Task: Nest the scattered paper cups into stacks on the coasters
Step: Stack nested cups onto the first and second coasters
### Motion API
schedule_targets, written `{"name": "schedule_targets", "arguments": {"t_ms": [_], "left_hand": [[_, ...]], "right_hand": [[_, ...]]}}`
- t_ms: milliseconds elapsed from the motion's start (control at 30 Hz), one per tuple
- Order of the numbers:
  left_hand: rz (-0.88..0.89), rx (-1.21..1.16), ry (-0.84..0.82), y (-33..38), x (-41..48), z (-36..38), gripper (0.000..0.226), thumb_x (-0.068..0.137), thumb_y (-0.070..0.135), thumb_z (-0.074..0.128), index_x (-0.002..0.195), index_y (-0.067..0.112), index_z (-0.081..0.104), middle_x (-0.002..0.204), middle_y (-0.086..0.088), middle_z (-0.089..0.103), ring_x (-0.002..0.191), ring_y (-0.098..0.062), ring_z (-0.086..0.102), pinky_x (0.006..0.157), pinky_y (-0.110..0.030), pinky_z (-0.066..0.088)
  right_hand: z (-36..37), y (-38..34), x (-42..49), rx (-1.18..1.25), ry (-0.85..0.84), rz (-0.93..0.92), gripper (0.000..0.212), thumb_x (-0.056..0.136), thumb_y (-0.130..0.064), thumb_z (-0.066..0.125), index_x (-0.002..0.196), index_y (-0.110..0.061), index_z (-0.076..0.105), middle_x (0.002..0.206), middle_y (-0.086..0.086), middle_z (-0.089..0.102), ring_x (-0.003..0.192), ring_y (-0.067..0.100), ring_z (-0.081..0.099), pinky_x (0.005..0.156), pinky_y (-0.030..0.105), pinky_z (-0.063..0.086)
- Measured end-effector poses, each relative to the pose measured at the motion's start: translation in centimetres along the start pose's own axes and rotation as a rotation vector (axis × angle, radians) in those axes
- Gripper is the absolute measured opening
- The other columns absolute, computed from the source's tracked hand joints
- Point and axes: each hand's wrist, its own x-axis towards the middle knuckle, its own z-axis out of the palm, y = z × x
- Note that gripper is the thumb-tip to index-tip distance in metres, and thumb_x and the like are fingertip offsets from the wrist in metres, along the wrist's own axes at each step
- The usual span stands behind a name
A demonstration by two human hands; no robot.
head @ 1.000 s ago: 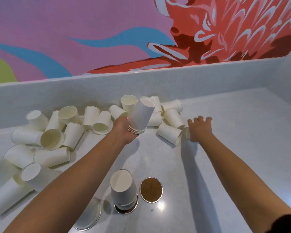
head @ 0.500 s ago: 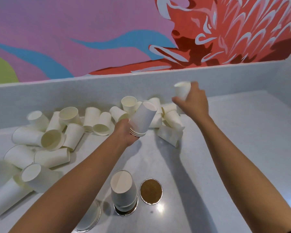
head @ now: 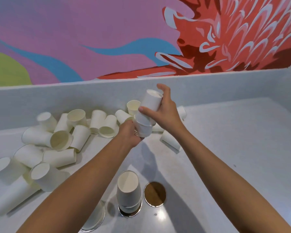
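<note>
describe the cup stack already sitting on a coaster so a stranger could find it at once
On the grey counter, look close to the viewer, between the two forearms. A nested stack of white cups stands base-up there, just left of a bare brown coaster. Unlike the loose cups, it alone stands on a coaster.

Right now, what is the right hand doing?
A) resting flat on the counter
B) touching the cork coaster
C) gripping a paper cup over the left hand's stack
C: the right hand grips a paper cup set over the cup stack that the left hand holds.
</note>
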Motion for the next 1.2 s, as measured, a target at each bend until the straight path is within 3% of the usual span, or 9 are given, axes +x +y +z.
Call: {"name": "schedule_targets", "arguments": {"t_ms": [200, 333, 400, 467, 567, 667, 867, 1000, 1200], "left_hand": [[-0.097, 0.173, -0.018, -0.1, -0.7, 0.5, 0.058, 0.089, 0.062, 0.041, 0.124, 0.018, 0.053, 0.119, -0.012, 0.063, 0.105, -0.029, 0.06, 0.076, -0.042, 0.049], [-0.078, 0.186, -0.018, -0.1, -0.6, 0.4, 0.039, 0.098, 0.036, 0.039, 0.131, 0.019, 0.051, 0.122, -0.011, 0.062, 0.099, -0.029, 0.061, 0.065, -0.043, 0.05], [-0.066, 0.143, -0.003, -0.2, -0.5, 0.0, 0.034, 0.097, 0.024, 0.039, 0.128, 0.018, 0.054, 0.116, -0.009, 0.064, 0.092, -0.026, 0.061, 0.061, -0.04, 0.05], [-0.076, 0.074, -0.018, -0.2, -0.7, -0.3, 0.031, 0.098, 0.019, 0.04, 0.126, 0.016, 0.053, 0.107, -0.009, 0.064, 0.088, -0.027, 0.062, 0.062, -0.042, 0.051], [-0.09, 0.016, -0.014, 0.1, -0.9, -0.6, 0.025, 0.098, 0.014, 0.041, 0.119, 0.014, 0.054, 0.1, -0.008, 0.064, 0.091, -0.028, 0.062, 0.073, -0.043, 0.052], [-0.092, -0.017, -0.021, 0.4, -0.6, -0.9, 0.028, 0.096, 0.014, 0.043, 0.12, 0.016, 0.057, 0.107, -0.008, 0.065, 0.096, -0.028, 0.062, 0.086, -0.043, 0.05], [-0.094, -0.004, -0.022, 0.8, -0.7, -1.1, 0.016, 0.096, 0.016, 0.045, 0.097, 0.013, 0.06, 0.097, -0.008, 0.064, 0.086, -0.026, 0.061, 0.069, -0.041, 0.05], [-0.091, -0.005, 0.002, 1.1, -0.4, -1.8, 0.015, 0.096, 0.015, 0.044, 0.094, 0.012, 0.059, 0.098, -0.009, 0.064, 0.098, -0.028, 0.06, 0.083, -0.041, 0.048], [-0.032, -0.052, 0.092, 1.0, 0.8, -2.9, 0.027, 0.098, 0.012, 0.038, 0.119, 0.012, 0.055, 0.115, -0.008, 0.061, 0.099, -0.029, 0.06, 0.079, -0.043, 0.05]], "right_hand": [[0.5, 1.6, -0.8, -0.102, -0.103, -0.01, 0.093, 0.071, -0.039, 0.081, 0.142, -0.033, 0.021, 0.137, -0.003, 0.049, 0.114, 0.015, 0.053, 0.096, 0.029, 0.046], [-0.7, 1.8, -1.0, -0.099, -0.291, -0.063, 0.069, 0.084, -0.041, 0.068, 0.141, -0.028, 0.031, 0.135, -0.005, 0.05, 0.115, 0.014, 0.053, 0.095, 0.03, 0.049], [-1.4, 1.6, -0.8, 0.04, -0.418, -0.034, 0.043, 0.097, -0.048, 0.044, 0.136, -0.029, 0.041, 0.131, -0.009, 0.052, 0.115, 0.012, 0.053, 0.094, 0.028, 0.046], [-1.8, 2.4, -0.3, 0.164, -0.351, 0.074, 0.051, 0.098, -0.056, 0.02, 0.124, -0.028, 0.053, 0.124, -0.006, 0.059, 0.11, 0.015, 0.057, 0.095, 0.032, 0.046], [-1.5, 6.3, 0.5, -0.389, -0.221, 0.121, 0.051, 0.097, -0.054, 0.03, 0.12, -0.016, 0.054, 0.119, 0.008, 0.062, 0.106, 0.025, 0.057, 0.091, 0.042, 0.046], [0.4, 11.0, 0.1, -1.056, -0.41, 0.173, 0.049, 0.093, -0.039, 0.051, 0.134, -0.013, 0.041, 0.129, 0.011, 0.051, 0.12, 0.03, 0.046, 0.094, 0.041, 0.038], [3.4, 14.5, -1.8, -1.204, -0.438, 0.181, 0.049, 0.091, -0.019, 0.052, 0.136, -0.015, 0.035, 0.127, 0.009, 0.05, 0.12, 0.029, 0.047, 0.097, 0.046, 0.035], [3.7, 13.4, -1.6, -0.96, -0.357, 0.229, 0.066, 0.086, -0.034, 0.061, 0.141, -0.015, 0.028, 0.125, 0.009, 0.051, 0.114, 0.029, 0.055, 0.088, 0.039, 0.042], [-0.4, 1.8, 2.1, 0.137, 0.334, 0.124, 0.065, 0.083, -0.041, 0.069, 0.133, -0.024, 0.032, 0.129, 0.0, 0.05, 0.108, 0.015, 0.056, 0.089, 0.027, 0.051]]}}
